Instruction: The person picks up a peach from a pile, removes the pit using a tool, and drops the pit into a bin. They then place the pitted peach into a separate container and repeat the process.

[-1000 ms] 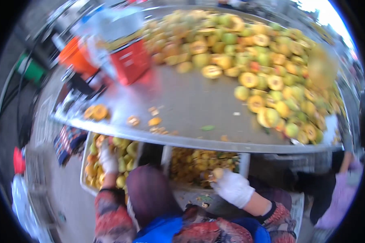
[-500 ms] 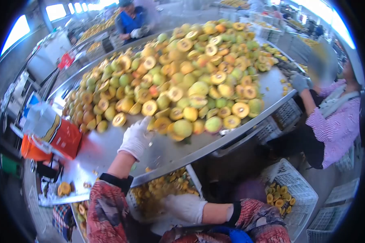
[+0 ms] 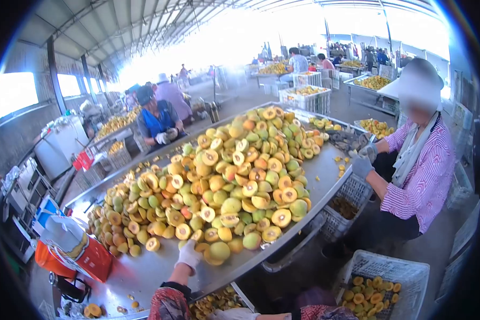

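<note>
your left hand (image 3: 189, 258) is at the fruit (image 3: 230, 205) on the table (image 3: 153, 270); how open its fingers (image 3: 187, 247) are, gripping or not, i can't tell.

Processing shed, trussed roof (image 3: 98, 32), heaped fruit (image 3: 231, 206), crates (image 3: 381, 261)

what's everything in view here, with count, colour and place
metal table: one, grey, centre
fruit pile: one, yellow, green and orange, on the table
red container: one, red, table's left end
orange bucket: one, orange, beside red container
crates: several, white, lower right and background
co-workers: several, mixed colours, nearest at right and across the table
own sleeves: two, red patterned, bottom
left hand: one, white-gloved, at pile's near edge
right hand: one, white-gloved, bottom edge, partly cut off
</note>
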A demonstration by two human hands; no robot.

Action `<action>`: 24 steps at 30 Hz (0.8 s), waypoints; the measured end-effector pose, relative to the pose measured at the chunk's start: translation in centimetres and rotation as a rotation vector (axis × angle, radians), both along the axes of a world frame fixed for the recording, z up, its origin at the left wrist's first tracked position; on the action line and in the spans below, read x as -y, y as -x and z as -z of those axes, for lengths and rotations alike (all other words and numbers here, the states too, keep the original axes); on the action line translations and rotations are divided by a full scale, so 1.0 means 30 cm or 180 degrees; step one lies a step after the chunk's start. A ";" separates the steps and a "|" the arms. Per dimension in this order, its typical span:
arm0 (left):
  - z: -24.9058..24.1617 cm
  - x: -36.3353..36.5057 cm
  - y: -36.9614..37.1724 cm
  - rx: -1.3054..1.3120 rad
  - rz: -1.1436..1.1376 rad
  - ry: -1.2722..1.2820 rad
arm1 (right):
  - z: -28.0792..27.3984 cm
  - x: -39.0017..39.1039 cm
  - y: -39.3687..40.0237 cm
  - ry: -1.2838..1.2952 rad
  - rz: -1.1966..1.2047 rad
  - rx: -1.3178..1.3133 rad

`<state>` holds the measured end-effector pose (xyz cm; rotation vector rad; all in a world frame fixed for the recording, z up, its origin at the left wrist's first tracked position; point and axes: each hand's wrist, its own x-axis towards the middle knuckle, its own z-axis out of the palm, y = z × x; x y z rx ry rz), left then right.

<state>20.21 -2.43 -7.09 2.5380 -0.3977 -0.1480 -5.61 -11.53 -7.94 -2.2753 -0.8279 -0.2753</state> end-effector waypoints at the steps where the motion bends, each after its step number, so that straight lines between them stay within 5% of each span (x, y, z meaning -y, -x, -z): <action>1: -0.011 -0.003 0.008 0.0144 -0.0044 -0.0054 | -0.088 0.030 0.018 0.0054 0.0015 -0.0120; 5: -0.019 -0.111 -0.019 0.0056 -0.0459 0.0917 | -0.191 0.066 0.024 0.0118 -0.0032 -0.0750; 6: -0.054 -0.146 -0.003 -0.0643 -0.0684 0.1979 | -0.206 0.069 0.029 0.0063 -0.0059 -0.0959; 9: -0.201 -0.218 0.127 -0.1063 -0.1260 0.3721 | -0.086 0.035 -0.011 -0.0518 -0.0258 -0.0757; 12: -0.243 -0.256 0.241 -0.1700 -0.0492 0.5116 | -0.070 0.021 -0.060 -0.1017 -0.0138 -0.0674; 14: -0.259 -0.253 0.300 -0.1323 -0.0427 0.5314 | -0.120 0.060 -0.070 -0.0795 0.0049 -0.0439; 16: -0.294 -0.235 0.371 -0.1183 -0.0783 0.5442 | -0.160 0.043 -0.081 -0.2425 0.0111 -0.2453; 19: -0.262 -0.226 0.434 -0.1454 -0.0677 0.5453 | -0.236 0.056 -0.086 -0.1464 0.0474 -0.1339; 24: -0.252 -0.151 0.543 -0.1566 -0.0989 0.5195 | -0.223 0.031 -0.113 -0.1010 0.0416 -0.0833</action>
